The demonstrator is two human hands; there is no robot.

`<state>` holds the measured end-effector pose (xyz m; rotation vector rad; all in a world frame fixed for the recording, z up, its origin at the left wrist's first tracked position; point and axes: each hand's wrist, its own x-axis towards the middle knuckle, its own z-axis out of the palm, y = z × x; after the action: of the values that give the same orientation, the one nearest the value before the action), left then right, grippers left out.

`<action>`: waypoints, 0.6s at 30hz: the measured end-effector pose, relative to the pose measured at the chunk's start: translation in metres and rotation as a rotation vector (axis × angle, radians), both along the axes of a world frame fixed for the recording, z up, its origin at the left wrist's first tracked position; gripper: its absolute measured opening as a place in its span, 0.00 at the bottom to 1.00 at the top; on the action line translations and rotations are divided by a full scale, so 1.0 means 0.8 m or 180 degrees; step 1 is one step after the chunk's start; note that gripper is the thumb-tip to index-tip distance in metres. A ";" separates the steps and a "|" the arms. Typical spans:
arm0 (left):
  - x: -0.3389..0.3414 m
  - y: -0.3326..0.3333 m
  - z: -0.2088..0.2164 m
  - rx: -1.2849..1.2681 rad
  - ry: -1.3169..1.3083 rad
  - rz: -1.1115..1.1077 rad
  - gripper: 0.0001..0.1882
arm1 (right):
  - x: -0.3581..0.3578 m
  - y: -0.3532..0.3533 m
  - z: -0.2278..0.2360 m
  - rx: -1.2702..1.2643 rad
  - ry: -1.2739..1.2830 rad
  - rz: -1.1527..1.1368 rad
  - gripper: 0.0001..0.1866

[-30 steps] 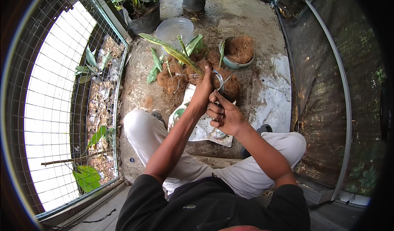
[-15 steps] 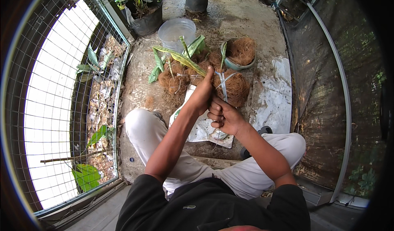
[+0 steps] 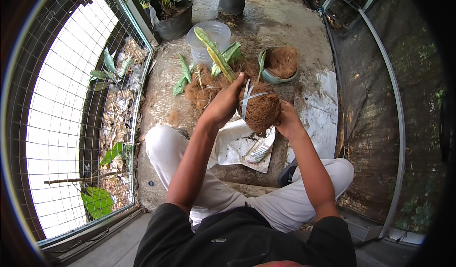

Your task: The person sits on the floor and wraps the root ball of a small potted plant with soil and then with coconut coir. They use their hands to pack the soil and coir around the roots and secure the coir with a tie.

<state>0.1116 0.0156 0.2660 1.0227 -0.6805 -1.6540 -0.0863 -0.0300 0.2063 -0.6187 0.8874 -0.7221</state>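
Between my hands is a brown coconut-fibre ball (image 3: 262,112), bound with crossed pale plastic string (image 3: 246,98). My left hand (image 3: 225,102) is closed on its upper left side, thumb pointing up. Just above that thumb rises a yellow-edged snake plant leaf (image 3: 213,53); its base is hidden by the hand. My right hand (image 3: 288,120) grips the ball's right side, with some fingers hidden behind it. Beyond my left hand sits another tied fibre ball (image 3: 199,92) with a short cut leaf. More fibre and green leaves lie beside it.
A pot of loose fibre (image 3: 281,64) stands right of the leaves, and a clear plastic tub (image 3: 209,35) behind them. A white sack (image 3: 237,148) lies between my legs. Wire mesh (image 3: 61,124) borders the left, dark netting (image 3: 365,101) the right. Potted plants stand at the back.
The ball has turned and come nearer, its string now slanting across its left. My right hand has moved from below it to its right side. The long leaf now stands more upright.
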 end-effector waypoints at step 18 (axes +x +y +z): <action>0.000 -0.010 -0.006 0.0104 -0.2135 0.0136 0.33 | -0.016 0.007 0.074 -0.0081 -0.0101 -0.0094 0.17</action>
<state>0.1120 0.0074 0.2615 1.6250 -1.0539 -1.2735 -0.0987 -0.0242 0.2652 -0.6162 0.8607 -0.7689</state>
